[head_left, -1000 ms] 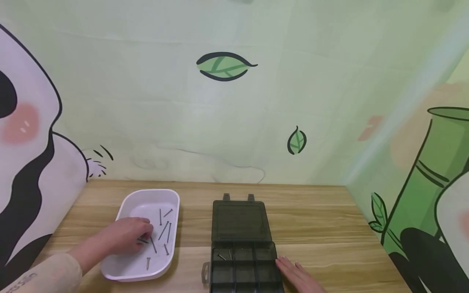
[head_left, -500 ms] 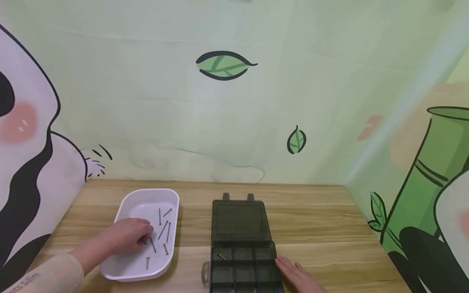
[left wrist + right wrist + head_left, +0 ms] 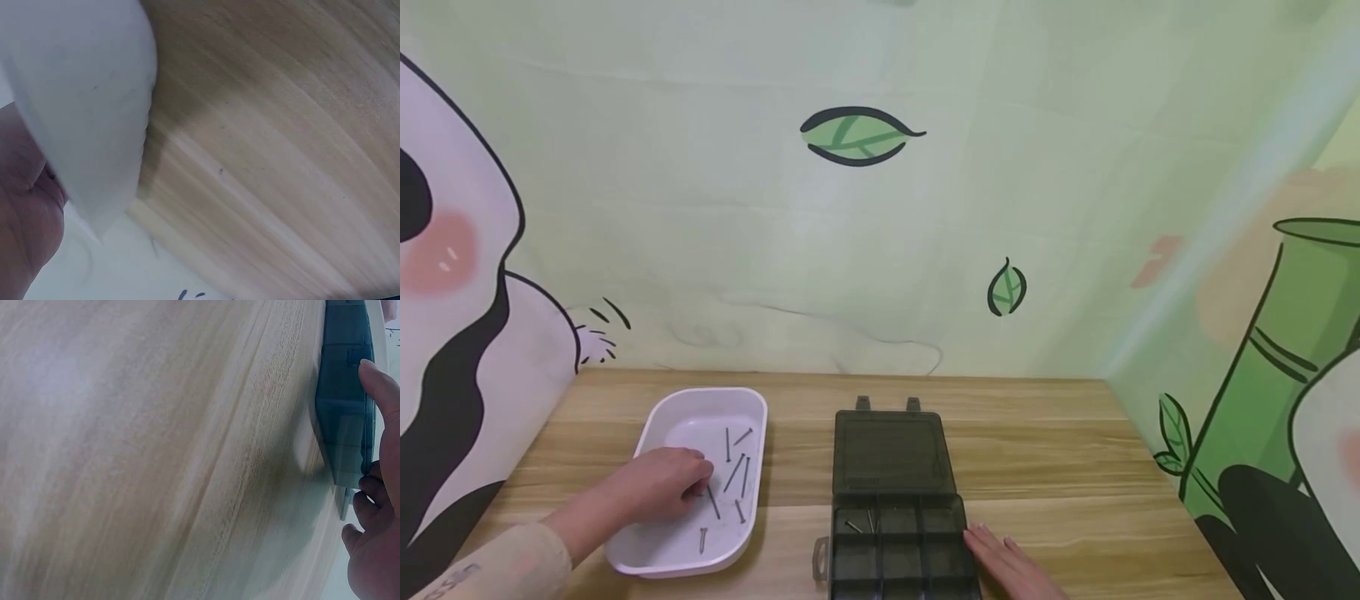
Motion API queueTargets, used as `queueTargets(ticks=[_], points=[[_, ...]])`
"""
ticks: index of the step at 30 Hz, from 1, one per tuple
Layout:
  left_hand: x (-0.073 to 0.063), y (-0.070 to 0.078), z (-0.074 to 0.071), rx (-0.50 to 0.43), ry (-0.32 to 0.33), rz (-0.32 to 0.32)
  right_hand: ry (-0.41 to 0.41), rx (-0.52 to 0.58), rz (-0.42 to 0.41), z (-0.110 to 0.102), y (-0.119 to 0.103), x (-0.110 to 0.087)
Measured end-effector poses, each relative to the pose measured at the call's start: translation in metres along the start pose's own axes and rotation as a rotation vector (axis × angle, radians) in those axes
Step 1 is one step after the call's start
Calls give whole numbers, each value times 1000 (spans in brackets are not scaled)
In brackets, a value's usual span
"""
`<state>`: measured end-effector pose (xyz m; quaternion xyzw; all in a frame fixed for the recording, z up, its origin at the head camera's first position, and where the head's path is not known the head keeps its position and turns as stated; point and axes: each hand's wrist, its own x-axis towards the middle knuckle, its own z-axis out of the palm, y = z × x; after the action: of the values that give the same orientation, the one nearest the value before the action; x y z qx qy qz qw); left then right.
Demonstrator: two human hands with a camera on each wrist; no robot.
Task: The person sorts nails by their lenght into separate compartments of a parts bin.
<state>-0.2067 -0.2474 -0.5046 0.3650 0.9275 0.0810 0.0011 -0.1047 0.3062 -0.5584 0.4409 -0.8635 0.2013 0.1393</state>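
My left hand (image 3: 666, 483) reaches into a white plastic tray (image 3: 625, 557), its fingers curled down around a screw that the hand now covers. Several loose grey screws (image 3: 713, 502) lie on the tray floor beside the fingertips. In the left wrist view the tray's outer wall (image 3: 94, 106) hides most of the hand (image 3: 28, 219). My right hand (image 3: 1011, 562) rests against the right side of a dark see-through compartment box (image 3: 901, 554), fingers straight. The right wrist view shows its thumb (image 3: 378, 387) and fingertips at the box's rim. Two screws (image 3: 853, 526) lie in the box's back left compartment.
The box's lid (image 3: 891, 452) is folded back flat on the wooden table (image 3: 1037, 450), with two latch tabs at its far end. A clear clasp (image 3: 821, 558) sticks out on the box's left side. Behind the table stands a printed wall (image 3: 850, 250).
The screw that showed at my left fingertips a second ago is now covered by the hand, whose fingers have drawn closer together. My right hand and the box stay put.
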Motion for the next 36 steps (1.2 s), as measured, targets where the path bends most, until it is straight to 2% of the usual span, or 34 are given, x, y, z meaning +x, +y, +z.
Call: queueTargets(ticks=[4, 10, 14, 19, 25, 31, 36], points=[[2, 2, -7, 17, 27, 4, 0, 4, 6, 8, 7, -7], [8, 11, -28, 10, 28, 8, 11, -9, -8, 26, 23, -20], [16, 20, -41, -2, 44, 34, 33, 2, -26, 16, 13, -11], [31, 35, -56, -11, 73, 78, 29, -74, -50, 2, 0, 1], [48, 53, -70, -6, 93, 122, 12, -58, -37, -1, -3, 3], [66, 73, -78, 26, 96, 188, 10, -53, -37, -1, -2, 3], [82, 90, -78, 45, 85, 239, 21, -78, -50, 1, -1, 4]])
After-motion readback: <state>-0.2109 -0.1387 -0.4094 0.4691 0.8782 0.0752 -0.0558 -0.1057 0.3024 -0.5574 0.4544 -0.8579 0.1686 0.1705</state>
